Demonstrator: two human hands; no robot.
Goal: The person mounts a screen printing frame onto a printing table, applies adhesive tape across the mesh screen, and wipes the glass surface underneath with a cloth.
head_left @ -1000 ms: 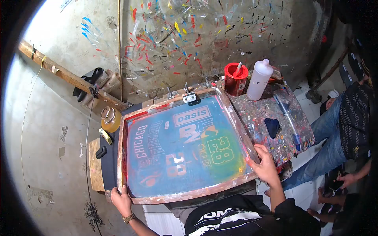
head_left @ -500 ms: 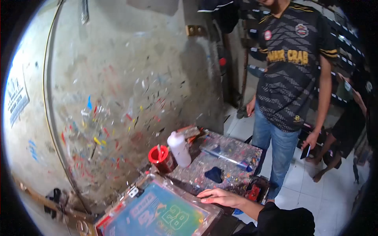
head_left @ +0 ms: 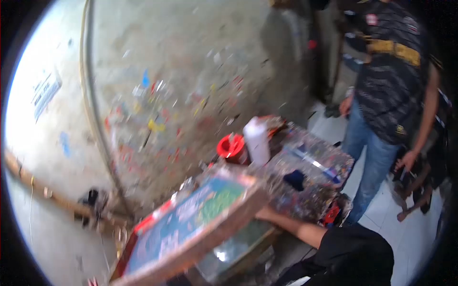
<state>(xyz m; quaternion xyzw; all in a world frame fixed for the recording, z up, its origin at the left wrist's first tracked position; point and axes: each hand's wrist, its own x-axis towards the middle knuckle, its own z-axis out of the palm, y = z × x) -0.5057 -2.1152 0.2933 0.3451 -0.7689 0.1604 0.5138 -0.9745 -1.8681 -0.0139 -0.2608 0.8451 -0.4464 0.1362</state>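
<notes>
The right hand (head_left: 266, 214) is at the right end of a tilted wood-framed screen (head_left: 191, 221), its near edge raised above a glassy panel (head_left: 234, 251); the frame hides the fingers, so how closed that grip is cannot be told. Blurred left-hand fingertips (head_left: 92, 282) barely show, their grip unclear.

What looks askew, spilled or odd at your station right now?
The framed screen is tilted, its near edge raised off the surface beneath; the right hand is at its right end, so probably handling, not a fault. Paint smears mark the wall and side table. The red can and bottle stand upright; blur aside, no spill shows.
</notes>
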